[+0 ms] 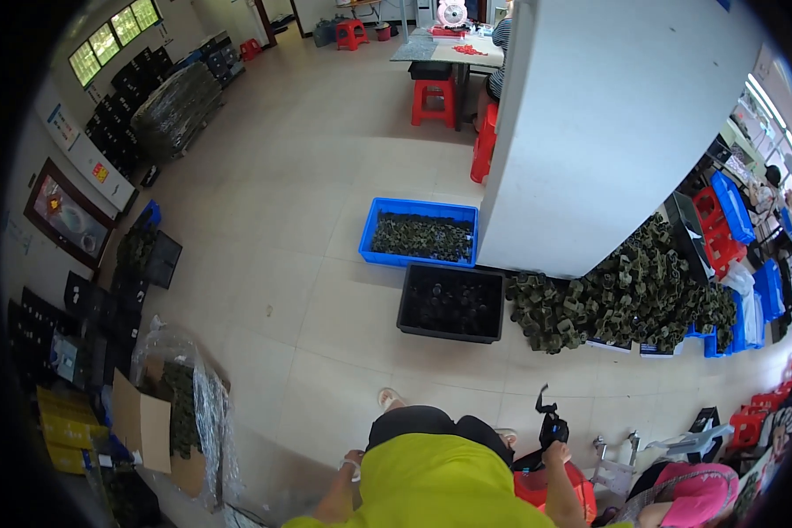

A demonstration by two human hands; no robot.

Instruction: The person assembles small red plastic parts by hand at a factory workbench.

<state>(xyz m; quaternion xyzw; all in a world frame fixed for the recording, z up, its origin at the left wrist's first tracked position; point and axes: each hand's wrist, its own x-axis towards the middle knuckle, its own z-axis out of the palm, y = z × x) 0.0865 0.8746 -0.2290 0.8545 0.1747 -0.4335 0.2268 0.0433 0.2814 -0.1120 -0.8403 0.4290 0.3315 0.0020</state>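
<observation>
Black part (550,421) gripped in closed right hand (556,453), lower right of frame; left hand (352,464) empty, loosely curled at hip; carrying step, person stood.

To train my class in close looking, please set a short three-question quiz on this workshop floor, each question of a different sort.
1. True or false: the blue crate holds dark green parts.
2. What does the person's right hand hold? A a black object; B a red stool; C a cardboard box.
3. Fill in: the stools beside the far table are ___ in colour.

Key: 1 true; 2 A; 3 red.
</observation>
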